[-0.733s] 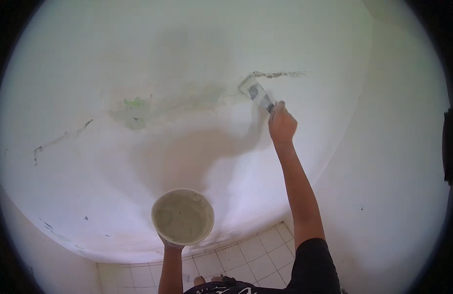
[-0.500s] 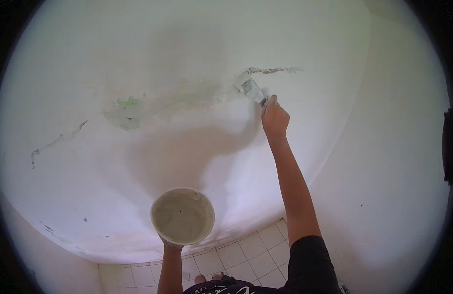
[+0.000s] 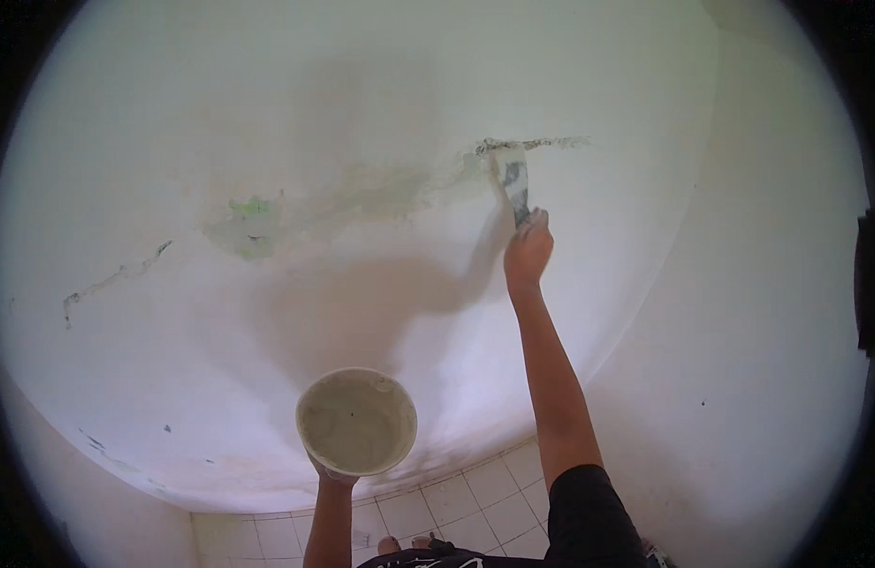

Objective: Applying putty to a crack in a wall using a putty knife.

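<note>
Wall [image 3: 381,237], edges cut off. Bucket [image 3: 311,413] at seven o'clock, underside hidden. Right hand [image 3: 529,256] at two, closed round the scraper [image 3: 515,185] at one; blade contact unclear. Left hand [image 3: 332,476] under the bucket, fingers hidden, grip untellable.

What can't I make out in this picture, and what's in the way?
All in the head view:
Left hand: mostly hidden by the bowl.
Scraper: its handle is largely covered by the right hand.
Feet: mostly hidden by dark clothing.
Dark object at right: cut off by the picture's black rim.
Wall crack: too small to judge its depth.
</note>
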`<state>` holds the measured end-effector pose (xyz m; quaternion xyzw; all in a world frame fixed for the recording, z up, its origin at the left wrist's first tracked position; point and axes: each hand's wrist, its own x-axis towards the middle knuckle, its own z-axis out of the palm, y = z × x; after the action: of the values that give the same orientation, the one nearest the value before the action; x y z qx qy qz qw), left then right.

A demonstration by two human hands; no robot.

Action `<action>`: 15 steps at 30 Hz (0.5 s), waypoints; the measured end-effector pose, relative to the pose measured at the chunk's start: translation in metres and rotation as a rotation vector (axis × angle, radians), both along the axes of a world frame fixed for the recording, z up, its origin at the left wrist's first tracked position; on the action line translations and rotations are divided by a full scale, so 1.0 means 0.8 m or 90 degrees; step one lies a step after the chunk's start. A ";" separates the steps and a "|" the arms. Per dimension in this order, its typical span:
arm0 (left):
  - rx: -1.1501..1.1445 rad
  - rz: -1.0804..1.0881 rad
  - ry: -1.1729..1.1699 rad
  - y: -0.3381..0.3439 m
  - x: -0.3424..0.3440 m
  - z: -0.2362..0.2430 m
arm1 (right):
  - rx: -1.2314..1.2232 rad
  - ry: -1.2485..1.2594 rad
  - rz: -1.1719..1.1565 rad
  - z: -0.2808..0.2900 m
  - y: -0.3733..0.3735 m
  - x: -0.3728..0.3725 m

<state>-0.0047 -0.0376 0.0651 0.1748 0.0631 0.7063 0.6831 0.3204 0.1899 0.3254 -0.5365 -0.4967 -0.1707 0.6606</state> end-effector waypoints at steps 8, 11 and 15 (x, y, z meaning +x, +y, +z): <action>0.005 -0.010 0.002 0.004 0.009 -0.009 | 0.020 0.021 -0.021 0.041 0.029 -0.058; 0.021 0.009 0.026 0.005 0.004 -0.015 | 0.004 0.030 -0.015 0.022 0.028 -0.058; -0.006 0.008 -0.005 0.003 0.001 -0.012 | 0.006 0.015 -0.016 -0.009 0.030 -0.038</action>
<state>-0.0038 -0.0351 0.0552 0.1681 0.0649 0.7108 0.6799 0.2897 0.2138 0.3182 -0.5416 -0.4813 -0.1747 0.6668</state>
